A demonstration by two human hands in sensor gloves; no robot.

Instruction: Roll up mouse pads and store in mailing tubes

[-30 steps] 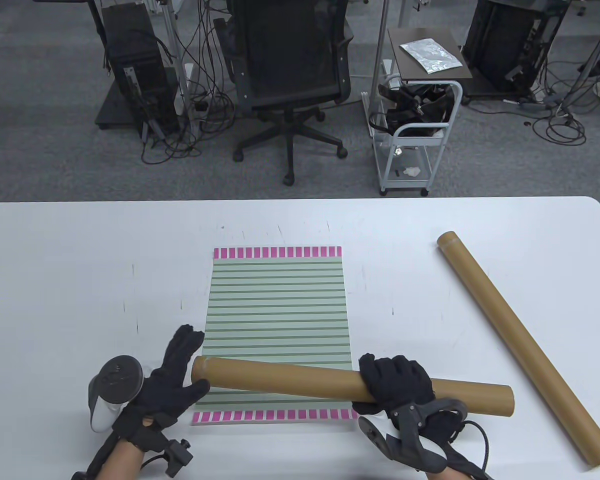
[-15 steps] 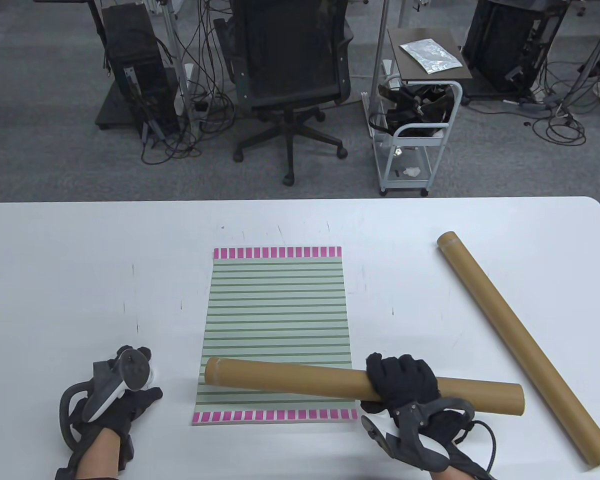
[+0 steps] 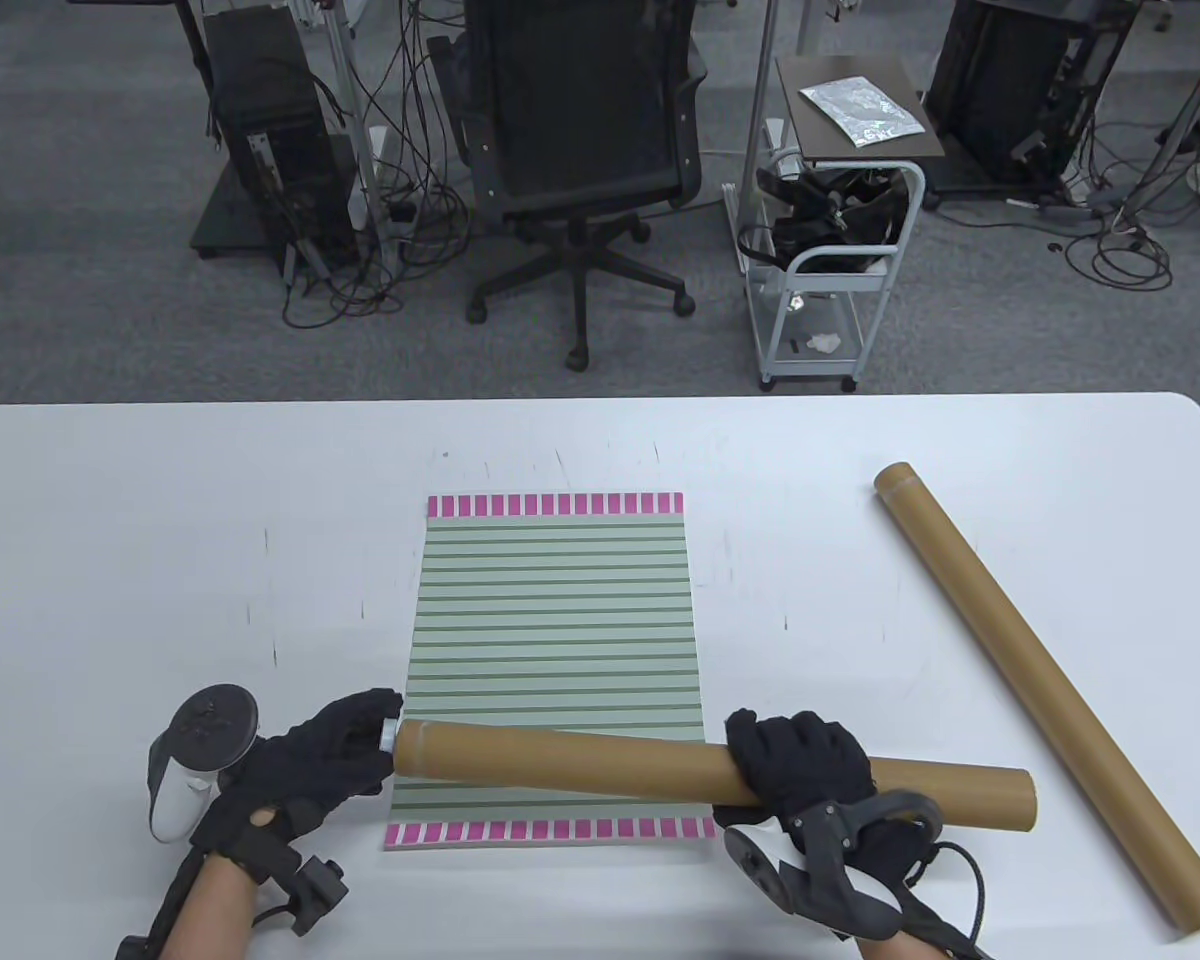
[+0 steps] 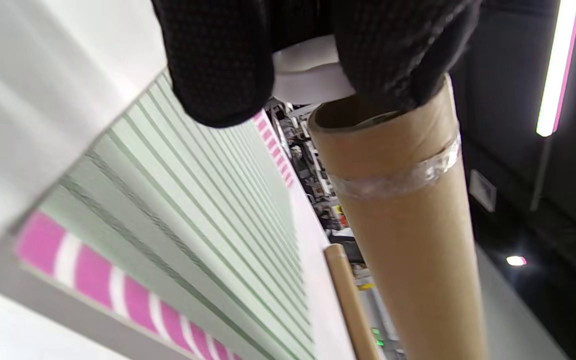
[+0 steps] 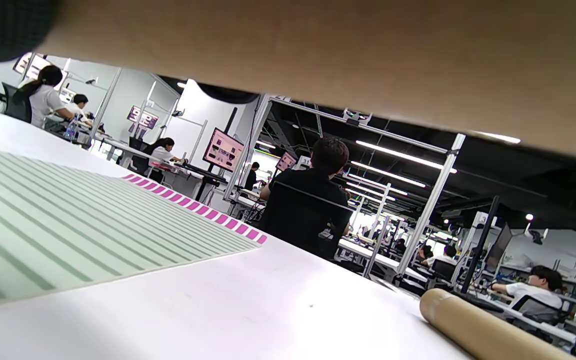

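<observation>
Second tube [image 3: 1050, 692] right, flat mat [image 3: 554, 640] underneath

No text, label, brand or number can be read anywhere; the distant monitor screens are too blurred.

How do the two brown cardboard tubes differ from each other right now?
The held tube is gripped by the right hand above the striped mouse pad; the far tube lies untouched on the table. The held tube runs nearly crosswise, the far tube diagonally. The left hand pinches a white cap at the held tube's end. Both are plain brown cardboard.
</observation>
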